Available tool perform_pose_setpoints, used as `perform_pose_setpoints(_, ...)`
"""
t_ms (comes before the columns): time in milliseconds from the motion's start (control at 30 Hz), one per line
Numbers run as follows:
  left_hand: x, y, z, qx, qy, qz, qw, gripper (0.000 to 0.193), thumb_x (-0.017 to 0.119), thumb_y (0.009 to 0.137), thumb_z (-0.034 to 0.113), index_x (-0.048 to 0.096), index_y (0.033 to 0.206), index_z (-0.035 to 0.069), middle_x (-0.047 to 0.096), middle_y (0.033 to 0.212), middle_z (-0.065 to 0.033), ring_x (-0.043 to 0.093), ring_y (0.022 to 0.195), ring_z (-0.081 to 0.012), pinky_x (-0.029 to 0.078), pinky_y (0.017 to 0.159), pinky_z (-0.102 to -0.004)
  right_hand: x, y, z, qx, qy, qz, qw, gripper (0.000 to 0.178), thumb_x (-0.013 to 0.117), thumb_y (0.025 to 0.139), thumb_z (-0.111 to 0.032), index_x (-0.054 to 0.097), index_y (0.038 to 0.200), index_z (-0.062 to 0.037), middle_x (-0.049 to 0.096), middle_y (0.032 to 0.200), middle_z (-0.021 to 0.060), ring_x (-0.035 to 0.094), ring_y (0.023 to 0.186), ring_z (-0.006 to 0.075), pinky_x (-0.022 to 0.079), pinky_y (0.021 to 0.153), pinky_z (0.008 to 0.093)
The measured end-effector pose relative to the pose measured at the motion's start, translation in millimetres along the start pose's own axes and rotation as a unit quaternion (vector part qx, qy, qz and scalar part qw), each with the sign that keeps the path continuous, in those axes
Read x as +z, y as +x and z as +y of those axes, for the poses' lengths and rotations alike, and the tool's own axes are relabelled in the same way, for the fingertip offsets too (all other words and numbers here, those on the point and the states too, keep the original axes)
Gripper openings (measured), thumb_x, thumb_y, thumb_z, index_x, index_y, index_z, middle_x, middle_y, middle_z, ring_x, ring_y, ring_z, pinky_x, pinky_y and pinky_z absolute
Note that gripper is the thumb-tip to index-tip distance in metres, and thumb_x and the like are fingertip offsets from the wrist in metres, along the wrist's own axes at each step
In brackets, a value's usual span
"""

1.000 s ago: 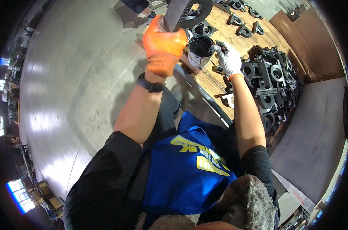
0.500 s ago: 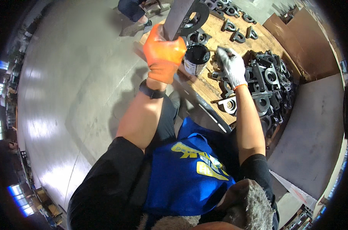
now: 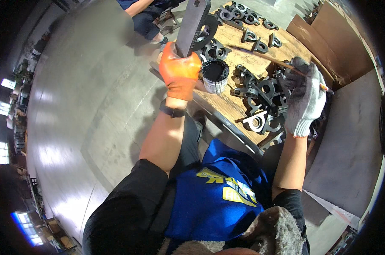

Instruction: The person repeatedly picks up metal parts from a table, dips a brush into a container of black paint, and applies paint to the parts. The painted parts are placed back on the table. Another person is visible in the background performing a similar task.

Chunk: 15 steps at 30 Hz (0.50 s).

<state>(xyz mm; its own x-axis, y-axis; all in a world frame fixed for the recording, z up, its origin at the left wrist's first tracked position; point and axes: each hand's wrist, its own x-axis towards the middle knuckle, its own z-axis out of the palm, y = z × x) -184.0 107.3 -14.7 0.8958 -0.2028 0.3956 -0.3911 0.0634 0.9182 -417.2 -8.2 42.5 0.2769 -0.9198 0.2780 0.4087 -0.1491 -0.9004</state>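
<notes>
My left hand (image 3: 179, 70), in an orange glove, is closed around a metal bracket (image 3: 191, 29) with a flat grey plate and a dark ring. The bracket is held up past the near edge of the workbench. Just right of that hand stands an open can (image 3: 216, 86) of black paint. My right hand (image 3: 305, 95), in a white glove stained dark, grips a thin paintbrush (image 3: 274, 60) over a heap of brackets (image 3: 266, 89). The brush points left, toward the area behind the can; its tip is hard to make out.
More ring brackets (image 3: 252, 37) stand on the wooden workbench (image 3: 226, 104) toward its far end. Brown cardboard (image 3: 343, 46) and a grey panel (image 3: 349, 144) border the right side. A seated person (image 3: 146, 21) is beyond the bench at upper left.
My right hand has moved right, from beside the paint can to above the bracket heap, and the brush now shows clearly. My left hand still holds the bracket, slightly lower in view.
</notes>
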Motion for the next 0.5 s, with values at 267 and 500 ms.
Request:
perform_pose_setpoints(267, 3, -8, 13, 0.072, 0.026, 0.007, 0.997, 0.022, 0.068, 0.069, 0.007, 0.061, 0.089, 0.002, 0.063, 0.076, -0.0066, 0.057, 0.07, -0.0131, 0.047, 0.066, -0.0277, 15, -17, 11, -0.096, 0.005, -0.074, 0.993, 0.029, 0.055, 0.096, -0.013, 0.063, 0.114, 0.0073, 0.068, 0.111, 0.0182, 0.065, 0.104, 0.0221, 0.051, 0.094, 0.0341)
perform_pose_setpoints(500, 3, -11, 19, 0.088, 0.031, 0.007, 0.996, 0.021, 0.067, 0.07, 0.005, 0.059, 0.088, 0.002, 0.062, 0.075, -0.0042, 0.055, 0.069, -0.0101, 0.046, 0.065, -0.0258, 20, -18, 8, -0.136, -0.027, -0.088, 0.986, 0.029, 0.053, 0.097, -0.012, 0.062, 0.116, 0.0078, 0.068, 0.111, 0.0184, 0.067, 0.1, 0.0223, 0.054, 0.089, 0.0327)
